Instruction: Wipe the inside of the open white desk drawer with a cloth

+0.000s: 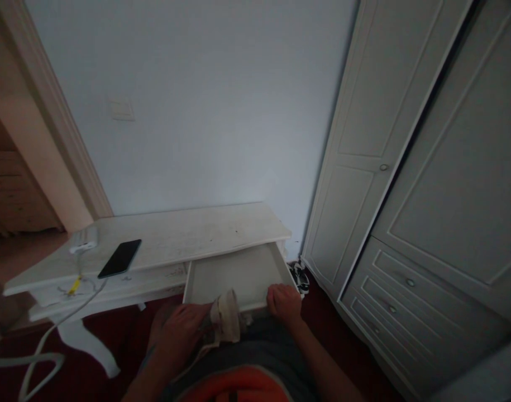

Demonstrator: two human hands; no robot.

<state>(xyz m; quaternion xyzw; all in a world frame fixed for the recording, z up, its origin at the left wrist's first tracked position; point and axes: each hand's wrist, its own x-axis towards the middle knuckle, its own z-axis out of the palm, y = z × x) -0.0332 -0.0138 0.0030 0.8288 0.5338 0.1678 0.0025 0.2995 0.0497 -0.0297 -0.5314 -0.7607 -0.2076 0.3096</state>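
Observation:
A shallow white drawer (pixel 234 273) is pulled out from the right half of a white table (pixel 180 229). My right hand (pixel 284 302) is closed over the top edge of the drawer front, near its right corner. At the drawer's left front corner is my left hand (pixel 185 328), fingers curled against a beige, rolled-looking thing (pixel 225 317) with a strip trailing from it. Its exact kind is hard to make out in the dim light. The inside of the drawer shows a bare pale bottom.
On the table's left side lie a dark phone (pixel 120 258) and a white power strip (pixel 84 239) with a cable (pixel 73 319) hanging down. To the right stands a grey-white wardrobe (pixel 364 151) with drawers. Black-and-white shoes (pixel 299 277) rest on the dark red floor.

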